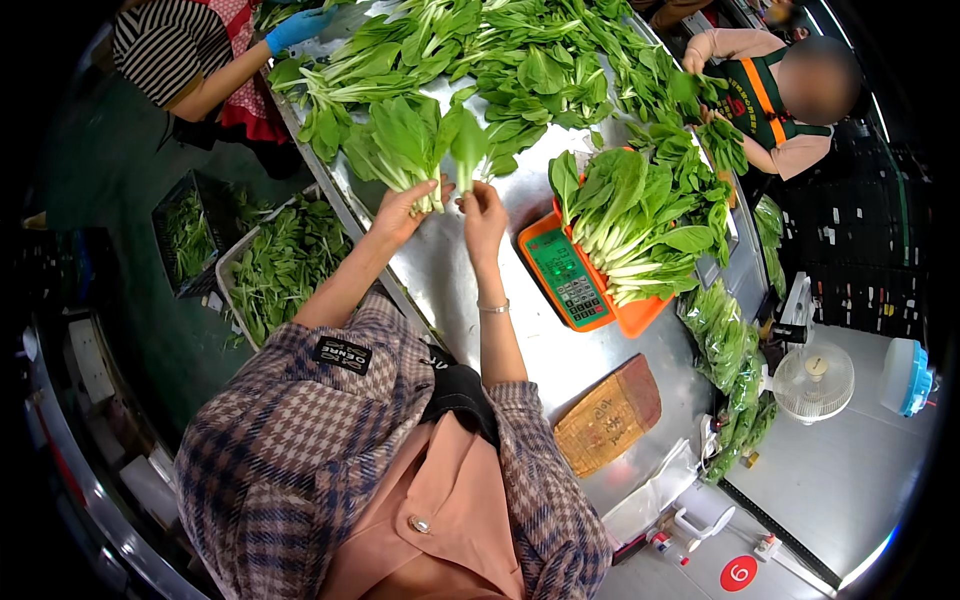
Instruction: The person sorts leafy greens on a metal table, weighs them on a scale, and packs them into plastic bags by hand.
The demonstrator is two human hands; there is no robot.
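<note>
My left hand [407, 210] is closed around the pale stems of a bunch of leafy greens [401, 146], held over the near side of the metal table [450, 285]. Just to its right, my right hand [482, 214] pinches a single leafy stalk [468, 146] by its stem end. Beyond both hands lies a broad heap of loose leafy greens [540, 71]. On the right, an orange digital scale [566, 277] bears an orange tray [641, 316] with a stack of the same greens [622, 210], stems towards me.
A co-worker's blue-gloved hand [300, 30] is at upper left; another co-worker [772, 105] handles greens at upper right. Crates of greens [225, 281] stand left of the table. A wooden board [609, 416], bagged greens [716, 334], a fan [814, 381] and a white mug [705, 511] lie rightward.
</note>
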